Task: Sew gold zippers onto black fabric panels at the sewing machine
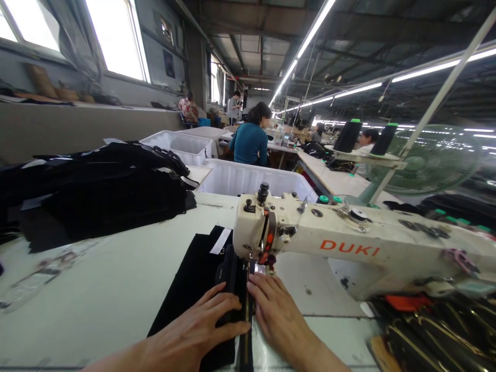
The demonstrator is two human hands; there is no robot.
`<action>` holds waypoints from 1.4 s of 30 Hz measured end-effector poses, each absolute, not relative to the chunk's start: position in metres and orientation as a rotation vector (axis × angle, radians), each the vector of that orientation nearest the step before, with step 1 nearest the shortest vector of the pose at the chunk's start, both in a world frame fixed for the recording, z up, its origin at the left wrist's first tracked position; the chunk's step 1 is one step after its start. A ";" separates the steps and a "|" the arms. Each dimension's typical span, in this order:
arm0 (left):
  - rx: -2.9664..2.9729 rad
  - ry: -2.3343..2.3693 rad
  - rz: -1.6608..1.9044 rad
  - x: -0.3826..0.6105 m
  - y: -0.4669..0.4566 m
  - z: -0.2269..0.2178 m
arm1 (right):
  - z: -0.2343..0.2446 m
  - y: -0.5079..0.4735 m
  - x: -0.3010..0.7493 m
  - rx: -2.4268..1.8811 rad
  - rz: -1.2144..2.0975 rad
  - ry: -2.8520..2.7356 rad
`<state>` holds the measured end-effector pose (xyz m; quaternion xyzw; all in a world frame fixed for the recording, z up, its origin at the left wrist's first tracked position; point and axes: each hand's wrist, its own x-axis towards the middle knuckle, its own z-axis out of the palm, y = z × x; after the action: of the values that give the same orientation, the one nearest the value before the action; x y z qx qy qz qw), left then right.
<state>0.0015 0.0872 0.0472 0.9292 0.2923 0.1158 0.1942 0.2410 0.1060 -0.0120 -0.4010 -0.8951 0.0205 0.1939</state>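
Observation:
A black fabric piece [194, 276] with a white tag [221, 241] lies flat on the sewing machine's bed. Along its right edge runs a black zipper tape [245, 351] with a gold-coloured line, passing under the needle area of the sewing machine [253, 227]. My left hand [211, 318] lies on the fabric and the tape, fingers stretched out and apart. On the tape's right side, just in front of the presser foot, my right hand [273, 302] rests with its fingers laid flat. Its fingertips are close to the needle area, which is partly hidden.
A big pile of black fabric pieces [104, 191] covers the table's left back. Behind the machine stand white plastic bins [251, 178]. Black zippered pieces [437, 330] lie at right, below the machine arm. Thread cones [346, 137] and a green fan [422, 160] stand beyond; a co-worker [250, 142] sits ahead.

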 end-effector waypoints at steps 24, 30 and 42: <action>2.668 0.884 0.370 -0.005 0.121 0.022 | 0.001 0.104 0.244 -0.933 0.188 -2.402; 2.618 0.901 0.320 -0.010 0.116 0.015 | -0.005 0.102 0.241 -0.985 0.151 -2.404; 2.616 0.945 0.268 -0.007 0.128 0.016 | -0.008 0.105 0.240 -1.041 0.040 -2.401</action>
<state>-0.0072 0.1282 0.0162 0.9221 0.3332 0.0946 0.1726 0.2399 0.1047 -0.0081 -0.3843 -0.8860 0.0147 0.2590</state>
